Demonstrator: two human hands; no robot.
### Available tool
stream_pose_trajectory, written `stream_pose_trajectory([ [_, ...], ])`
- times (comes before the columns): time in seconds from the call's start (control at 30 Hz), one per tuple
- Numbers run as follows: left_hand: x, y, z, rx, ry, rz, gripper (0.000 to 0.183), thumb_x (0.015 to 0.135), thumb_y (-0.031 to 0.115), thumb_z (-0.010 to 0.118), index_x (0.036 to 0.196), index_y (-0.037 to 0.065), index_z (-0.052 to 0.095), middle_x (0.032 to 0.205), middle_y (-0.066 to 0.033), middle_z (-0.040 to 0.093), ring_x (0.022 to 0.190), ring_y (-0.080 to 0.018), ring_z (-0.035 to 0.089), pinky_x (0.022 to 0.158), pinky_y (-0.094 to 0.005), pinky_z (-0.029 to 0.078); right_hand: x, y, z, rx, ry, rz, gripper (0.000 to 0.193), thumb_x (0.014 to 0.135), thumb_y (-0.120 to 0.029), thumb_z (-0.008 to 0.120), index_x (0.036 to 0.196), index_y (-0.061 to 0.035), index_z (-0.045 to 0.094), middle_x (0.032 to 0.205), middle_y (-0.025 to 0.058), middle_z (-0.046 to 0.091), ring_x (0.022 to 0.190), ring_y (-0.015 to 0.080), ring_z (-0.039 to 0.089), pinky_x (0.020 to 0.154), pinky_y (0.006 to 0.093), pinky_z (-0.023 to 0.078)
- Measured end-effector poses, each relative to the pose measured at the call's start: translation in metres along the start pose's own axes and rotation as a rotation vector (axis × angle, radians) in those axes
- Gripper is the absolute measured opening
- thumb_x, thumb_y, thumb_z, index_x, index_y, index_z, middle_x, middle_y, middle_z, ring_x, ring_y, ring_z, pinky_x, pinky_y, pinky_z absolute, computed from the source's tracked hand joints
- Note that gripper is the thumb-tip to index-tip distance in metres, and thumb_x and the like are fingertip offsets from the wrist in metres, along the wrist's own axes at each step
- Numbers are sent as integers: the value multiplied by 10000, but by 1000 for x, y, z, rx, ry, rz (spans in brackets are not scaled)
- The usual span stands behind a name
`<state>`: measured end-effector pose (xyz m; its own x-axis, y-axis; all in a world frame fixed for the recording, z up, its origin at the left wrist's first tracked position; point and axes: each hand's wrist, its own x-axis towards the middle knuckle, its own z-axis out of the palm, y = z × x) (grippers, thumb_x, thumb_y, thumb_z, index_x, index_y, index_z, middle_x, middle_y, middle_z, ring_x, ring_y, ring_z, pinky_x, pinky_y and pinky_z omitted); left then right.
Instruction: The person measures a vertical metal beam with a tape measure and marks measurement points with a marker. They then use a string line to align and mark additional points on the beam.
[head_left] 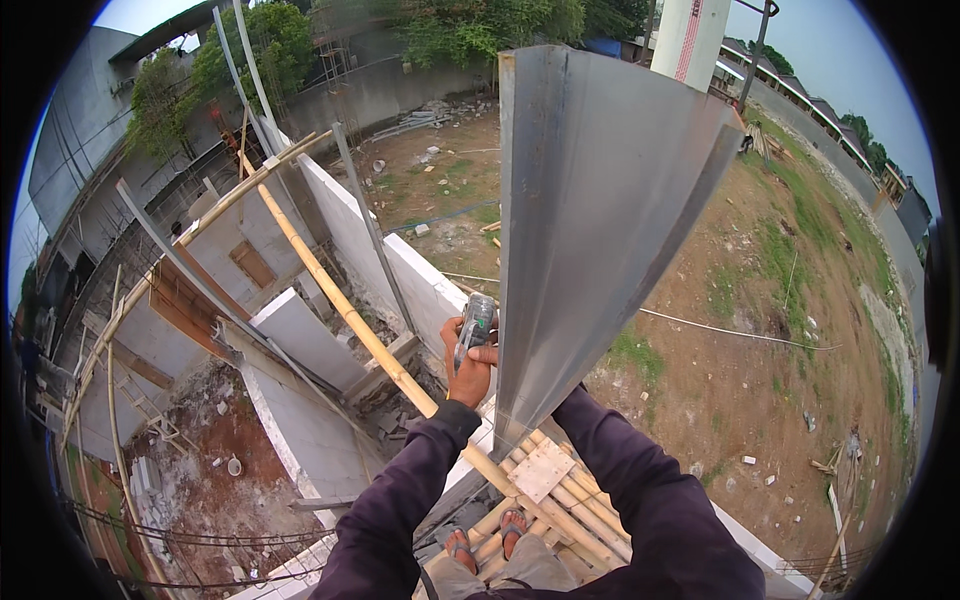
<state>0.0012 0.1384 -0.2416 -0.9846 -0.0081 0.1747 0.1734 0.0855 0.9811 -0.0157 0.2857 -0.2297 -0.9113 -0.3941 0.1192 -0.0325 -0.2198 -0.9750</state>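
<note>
My left hand (468, 376) is closed around a small grey-and-black hand tool (478, 322) with a green mark; its exact kind is unclear. The tool is close to the left edge of a tall steel channel (590, 190), which rises in front of me. My right forearm (610, 435) reaches behind the channel's lower part, so the right hand is hidden. The channel's bottom end is near the bamboo platform (575, 490), where a pale square board (541, 471) lies. Below, my sandalled feet (512, 530) stand on the bamboo poles.
A long bamboo pole (340, 300) slants past my left arm. White block walls (320, 210) and upright metal posts (370, 225) stand at the left, over rubble and soil. Grassy ground (760, 300) lies far below at the right. A white column (690, 40) rises behind the channel.
</note>
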Motion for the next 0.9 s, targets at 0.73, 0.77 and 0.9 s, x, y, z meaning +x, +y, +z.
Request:
stream_pose_trajectory([
  [0.73, 7, 31, 11, 272, 178, 253, 553, 782, -120, 511, 1315, 13, 452, 1269, -256, 402, 1138, -444, 497, 974, -447, 443, -13, 15, 0, 88, 353, -80, 702, 912, -197, 736, 1493, -35, 375, 760, 4, 549, 580, 83, 483, 474, 227, 385],
  [0.77, 3, 39, 8, 338, 186, 237, 517, 828, -81, 563, 1322, 16, 445, 1287, -242, 396, 1130, -426, 507, 961, -439, 458, -8, 11, 2, 79, 350, -83, 709, 911, -195, 738, 1496, -35, 371, 753, 4, 546, 571, 82, 479, 466, 226, 381],
  [0.9, -73, 64, -9, 382, 310, 344, 462, 837, -62, 642, 1270, 19, 502, 1262, -215, 465, 1106, -369, 558, 927, -424, 476, 4, -3, 7, 0, 340, -98, 736, 905, -184, 747, 1509, -35, 355, 723, 1, 534, 532, 80, 463, 433, 223, 366],
])
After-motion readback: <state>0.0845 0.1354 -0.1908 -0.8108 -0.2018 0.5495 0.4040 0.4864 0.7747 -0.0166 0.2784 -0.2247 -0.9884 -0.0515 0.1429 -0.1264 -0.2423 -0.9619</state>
